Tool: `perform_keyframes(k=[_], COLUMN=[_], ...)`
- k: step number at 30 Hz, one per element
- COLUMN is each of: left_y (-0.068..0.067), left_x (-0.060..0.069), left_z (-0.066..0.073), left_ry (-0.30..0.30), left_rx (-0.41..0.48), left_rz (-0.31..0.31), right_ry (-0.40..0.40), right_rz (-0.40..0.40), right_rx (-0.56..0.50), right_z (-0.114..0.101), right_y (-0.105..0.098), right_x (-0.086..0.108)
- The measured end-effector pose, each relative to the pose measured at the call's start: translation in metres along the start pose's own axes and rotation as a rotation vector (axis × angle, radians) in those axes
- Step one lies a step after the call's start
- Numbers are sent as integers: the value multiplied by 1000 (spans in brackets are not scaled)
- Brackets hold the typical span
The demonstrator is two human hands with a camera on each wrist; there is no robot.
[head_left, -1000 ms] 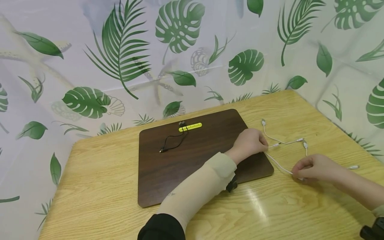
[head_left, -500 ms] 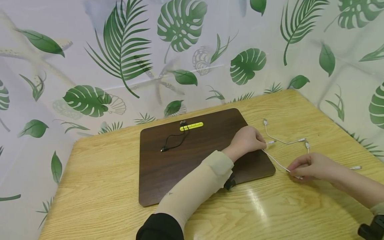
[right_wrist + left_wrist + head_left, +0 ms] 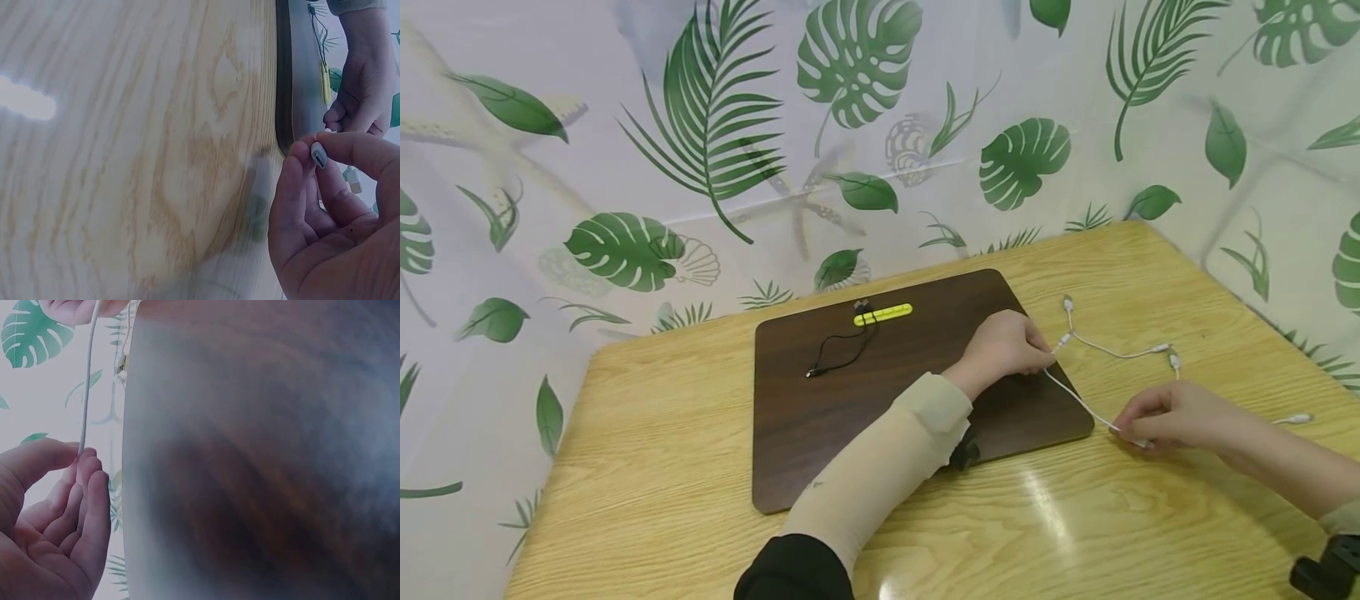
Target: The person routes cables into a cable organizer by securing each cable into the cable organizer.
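Observation:
A white cable (image 3: 1081, 401) runs between the two hands at the right edge of a dark brown board (image 3: 820, 433). The left hand (image 3: 1006, 346) pinches it near one end, above the board, and its plug points up and away. In the left wrist view the left hand (image 3: 56, 519) has the cable (image 3: 87, 381) between thumb and fingertips. Over the wood, the right hand (image 3: 1176, 419) pinches the other end; in the right wrist view its plug (image 3: 319, 154) sticks out between the thumb and fingers of the right hand (image 3: 340, 215).
More white cables (image 3: 1116, 353) lie on the wooden table (image 3: 662, 442) behind the right hand. On the board, a black cable (image 3: 842, 364) reaches a yellow strip (image 3: 883, 314) near the back edge. A leaf-patterned sheet (image 3: 940, 108) hangs behind the table.
The left hand has shifted left over the board, drawing its cable end along. The right hand has moved slightly left, still pinching the other end, and its plug shows more.

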State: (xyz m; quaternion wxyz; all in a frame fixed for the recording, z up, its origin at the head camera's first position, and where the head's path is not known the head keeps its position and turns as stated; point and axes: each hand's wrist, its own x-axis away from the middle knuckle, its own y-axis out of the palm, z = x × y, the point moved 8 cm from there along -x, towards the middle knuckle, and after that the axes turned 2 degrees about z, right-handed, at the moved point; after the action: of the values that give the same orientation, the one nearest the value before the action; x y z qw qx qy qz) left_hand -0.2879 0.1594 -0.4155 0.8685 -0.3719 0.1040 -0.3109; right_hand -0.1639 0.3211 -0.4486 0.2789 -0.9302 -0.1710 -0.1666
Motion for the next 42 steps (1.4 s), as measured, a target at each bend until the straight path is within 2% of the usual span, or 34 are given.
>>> perform_keyframes(k=[8, 13, 28, 35, 42], left_y=[-5, -6, -18, -27, -36], left_x=[0, 2, 6, 8, 9], left_z=[-6, -8, -18, -25, -35], left_ry=[-23, -36, -41, -54, -65], left_rx=[88, 151, 186, 199, 195], left_rz=[-14, -27, -23, -11, -1], right_ry=[23, -3, -45, -52, -65], right_rz=[36, 34, 19, -8, -23], right_rx=[19, 22, -27, -98, -84], right_z=[-4, -8, -21, -33, -42], right_y=[2, 3, 10, 16, 19], right_x=[-6, -10, -20, -28, -36])
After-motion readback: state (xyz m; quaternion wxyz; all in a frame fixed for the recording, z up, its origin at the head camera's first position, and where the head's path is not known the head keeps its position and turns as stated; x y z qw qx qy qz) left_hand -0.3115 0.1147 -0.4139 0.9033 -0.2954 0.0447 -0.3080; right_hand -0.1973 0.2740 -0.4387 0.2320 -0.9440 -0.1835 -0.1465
